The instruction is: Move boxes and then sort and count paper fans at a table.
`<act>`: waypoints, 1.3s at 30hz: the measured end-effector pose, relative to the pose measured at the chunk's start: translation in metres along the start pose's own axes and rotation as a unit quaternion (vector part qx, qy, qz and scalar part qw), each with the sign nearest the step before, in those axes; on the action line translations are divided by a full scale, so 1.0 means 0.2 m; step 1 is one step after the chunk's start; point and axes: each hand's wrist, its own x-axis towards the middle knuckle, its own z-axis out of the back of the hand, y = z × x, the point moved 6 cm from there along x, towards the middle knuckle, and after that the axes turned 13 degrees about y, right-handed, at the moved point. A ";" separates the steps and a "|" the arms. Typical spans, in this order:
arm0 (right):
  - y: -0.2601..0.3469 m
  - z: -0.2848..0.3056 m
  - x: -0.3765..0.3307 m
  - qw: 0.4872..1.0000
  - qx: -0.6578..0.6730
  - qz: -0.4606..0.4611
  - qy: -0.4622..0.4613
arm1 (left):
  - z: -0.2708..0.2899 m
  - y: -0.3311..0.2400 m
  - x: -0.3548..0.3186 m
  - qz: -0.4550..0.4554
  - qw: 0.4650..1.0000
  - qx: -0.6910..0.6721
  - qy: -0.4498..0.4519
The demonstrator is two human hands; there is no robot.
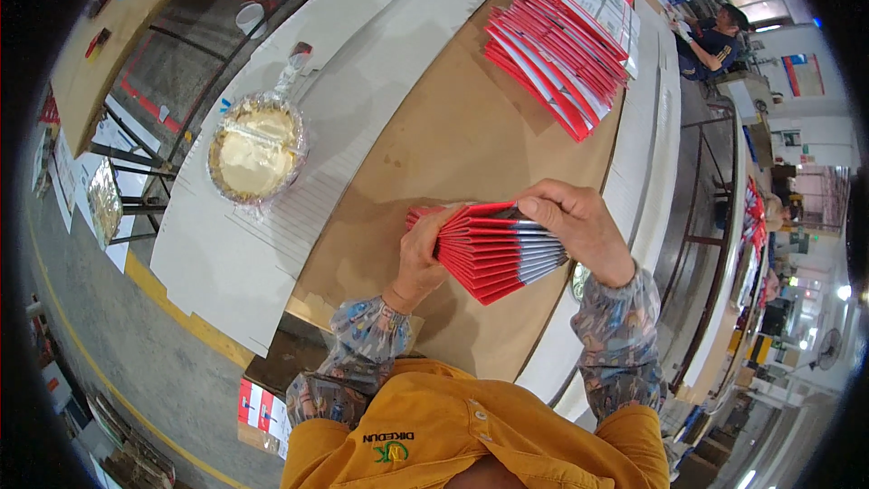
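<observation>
Head view: I see my left hand (pixel 418 258) gripping the near end of a fanned stack of red folded cards (pixel 489 249), my right hand (pixel 579 226) clamping its far end, above the brown bench (pixel 453 136). Farther off lie another red card pile (pixel 566 32) and a foil-wrapped dish (pixel 256 149).

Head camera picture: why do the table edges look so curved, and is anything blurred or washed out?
Head view: a fisheye lens bends the long white table edge and leaves black corners. The fanned stack of red folded cards between the left hand and right hand is sharp. Bright lights at the far right wash out detail, and the plastic-wrapped round bowl shows glare.
</observation>
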 end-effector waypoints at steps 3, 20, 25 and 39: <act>-0.01 -0.01 -0.08 0.995 -0.011 -0.011 -0.098 | 0.01 -0.01 0.00 -0.001 1.000 -0.012 -0.003; 0.24 0.33 0.09 0.910 -0.402 0.068 -0.078 | 0.21 -0.30 -0.23 -0.019 0.992 0.003 0.124; -0.14 -0.48 0.76 0.834 -0.536 0.064 0.109 | 0.30 -0.29 -0.44 0.169 0.954 -0.146 0.198; -0.74 -0.70 1.13 0.884 -0.468 -0.004 -0.002 | 0.34 -0.09 -0.60 0.371 0.860 -0.344 0.067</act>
